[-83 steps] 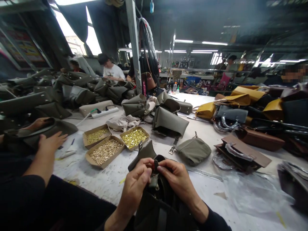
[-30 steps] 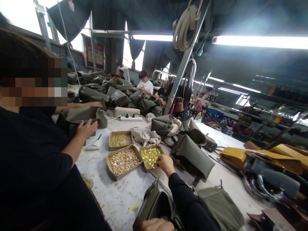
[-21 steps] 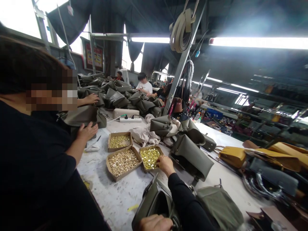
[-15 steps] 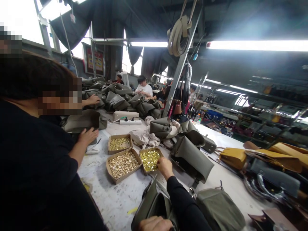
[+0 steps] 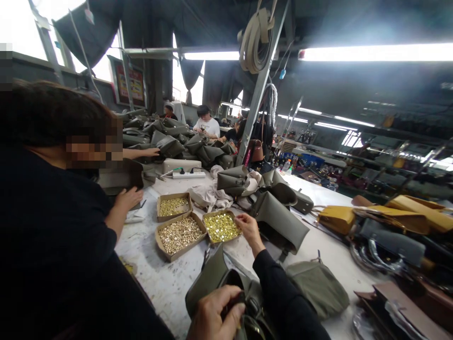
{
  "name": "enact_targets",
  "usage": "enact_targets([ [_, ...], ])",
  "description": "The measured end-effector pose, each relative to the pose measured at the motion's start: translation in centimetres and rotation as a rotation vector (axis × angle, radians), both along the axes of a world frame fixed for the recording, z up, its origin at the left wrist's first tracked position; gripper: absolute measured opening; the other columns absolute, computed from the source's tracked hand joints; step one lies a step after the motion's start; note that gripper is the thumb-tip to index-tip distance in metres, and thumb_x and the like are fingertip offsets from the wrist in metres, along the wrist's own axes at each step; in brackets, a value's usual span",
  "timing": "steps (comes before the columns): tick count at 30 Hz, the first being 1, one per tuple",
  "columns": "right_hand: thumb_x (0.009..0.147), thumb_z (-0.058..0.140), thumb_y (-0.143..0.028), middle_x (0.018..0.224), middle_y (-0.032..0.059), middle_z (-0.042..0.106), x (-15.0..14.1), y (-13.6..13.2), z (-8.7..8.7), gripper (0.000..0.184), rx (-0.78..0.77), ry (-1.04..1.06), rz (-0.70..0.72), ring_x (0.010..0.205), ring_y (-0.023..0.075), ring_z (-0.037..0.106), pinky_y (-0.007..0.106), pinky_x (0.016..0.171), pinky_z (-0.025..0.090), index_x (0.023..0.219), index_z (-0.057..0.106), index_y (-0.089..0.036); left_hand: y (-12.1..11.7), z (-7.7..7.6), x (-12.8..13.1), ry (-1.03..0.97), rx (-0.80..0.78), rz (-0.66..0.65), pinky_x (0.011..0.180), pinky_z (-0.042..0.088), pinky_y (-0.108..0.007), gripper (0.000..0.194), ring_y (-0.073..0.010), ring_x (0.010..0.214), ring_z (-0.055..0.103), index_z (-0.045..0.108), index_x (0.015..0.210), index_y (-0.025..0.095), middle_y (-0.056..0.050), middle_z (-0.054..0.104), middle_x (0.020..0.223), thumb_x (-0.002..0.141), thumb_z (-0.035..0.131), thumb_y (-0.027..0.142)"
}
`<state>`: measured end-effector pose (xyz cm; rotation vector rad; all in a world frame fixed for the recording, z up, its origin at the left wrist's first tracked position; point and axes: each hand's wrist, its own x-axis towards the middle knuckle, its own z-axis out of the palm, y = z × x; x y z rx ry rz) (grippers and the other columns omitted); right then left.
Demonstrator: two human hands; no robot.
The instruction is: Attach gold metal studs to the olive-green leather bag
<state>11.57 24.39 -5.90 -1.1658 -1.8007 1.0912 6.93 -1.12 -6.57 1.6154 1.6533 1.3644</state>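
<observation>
Head view: right hand (image 5: 247, 225) hovers at right rim of cardboard tray of bright gold studs (image 5: 220, 227), fingertips pinched; what they hold too small to tell. Bare white tabletop (image 5: 166, 278) open toward near edge. Left hand (image 5: 214, 314) closed on olive-green leather bag (image 5: 215, 285) at near edge, mouth up, long axis running away from camera. Co-worker's hand (image 5: 127, 198) near far trays.
</observation>
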Motion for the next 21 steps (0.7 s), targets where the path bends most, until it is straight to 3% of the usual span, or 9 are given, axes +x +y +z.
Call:
enact_targets([
  [4, 0.078, 0.077, -0.059, 0.081, 0.0039, 0.071, 3.8, -3.4, 4.2, 0.043, -0.073, 0.255, 0.019, 0.071, 0.0162, 0.061, 0.029, 0.070, 0.052, 0.089, 0.074, -0.018, 0.7, 1.4, -0.4, -0.146, -0.161, 0.013, 0.064, 0.052, -0.022, 0.022, -0.0163, 0.069, 0.069, 0.076, 0.091, 0.018, -0.002, 0.076, 0.076, 0.094, 0.061, 0.034],
  [7, 0.075, 0.086, -0.052, 0.084, 0.0036, 0.072, 8.5, -9.1, 7.4, 0.039, -0.114, 0.432, 0.087, 0.075, 0.0157, 0.063, 0.028, 0.074, 0.054, 0.094, 0.077, -0.019, 1.2, 2.2, -0.3, -0.189, -0.195, -0.009, 0.068, 0.054, -0.023, 0.027, -0.0178, 0.073, 0.071, 0.077, 0.094, 0.018, -0.004, 0.078, 0.081, 0.091, 0.062, 0.040],
  [9, 0.079, 0.089, -0.042, 0.082, 0.0027, 0.072, 11.4, -13.8, 8.4, 0.028, -0.174, 0.501, 0.108, 0.075, 0.0151, 0.064, 0.025, 0.072, 0.053, 0.092, 0.078, -0.020, 1.3, 2.6, -0.1, -0.202, -0.215, -0.045, 0.070, 0.055, -0.023, 0.028, -0.0184, 0.077, 0.072, 0.079, 0.095, 0.018, -0.004, 0.079, 0.084, 0.091, 0.062, 0.041],
  [11, 0.081, 0.090, -0.037, 0.080, 0.0018, 0.072, 13.5, -18.2, 7.9, 0.023, -0.248, 0.546, 0.053, 0.074, 0.0141, 0.065, 0.023, 0.069, 0.052, 0.090, 0.077, -0.021, 1.4, 2.9, 0.3, -0.202, -0.225, -0.102, 0.071, 0.055, -0.022, 0.027, -0.0182, 0.079, 0.073, 0.079, 0.094, 0.019, -0.003, 0.079, 0.084, 0.092, 0.062, 0.040],
  [14, 0.083, 0.090, -0.037, 0.081, 0.0026, 0.073, 14.7, -22.6, 4.8, 0.021, -0.344, 0.589, -0.015, 0.072, 0.0150, 0.065, 0.023, 0.067, 0.052, 0.089, 0.077, -0.021, 1.3, 3.2, 0.9, -0.181, -0.167, -0.161, 0.070, 0.055, -0.019, 0.022, -0.0165, 0.079, 0.075, 0.080, 0.093, 0.021, -0.002, 0.080, 0.084, 0.092, 0.063, 0.034],
  [18, 0.088, 0.084, -0.040, 0.087, 0.0036, 0.073, 14.3, -24.3, 0.5, 0.018, -0.280, 0.573, -0.121, 0.080, 0.0171, 0.066, 0.025, 0.073, 0.053, 0.093, 0.079, -0.023, 1.3, 3.5, 1.7, -0.128, -0.058, -0.208, 0.067, 0.055, -0.015, 0.016, -0.0132, 0.073, 0.074, 0.081, 0.087, 0.023, 0.000, 0.078, 0.079, 0.089, 0.066, 0.026],
  [21, 0.090, 0.082, -0.038, 0.087, 0.0022, 0.071, 13.9, -24.1, -0.2, 0.013, -0.144, 0.589, -0.196, 0.083, 0.0171, 0.065, 0.024, 0.076, 0.053, 0.089, 0.081, -0.025, 1.4, 3.7, 2.1, -0.091, -0.004, -0.239, 0.061, 0.052, -0.013, 0.016, -0.0108, 0.065, 0.071, 0.081, 0.081, 0.023, 0.002, 0.074, 0.071, 0.089, 0.066, 0.022],
])
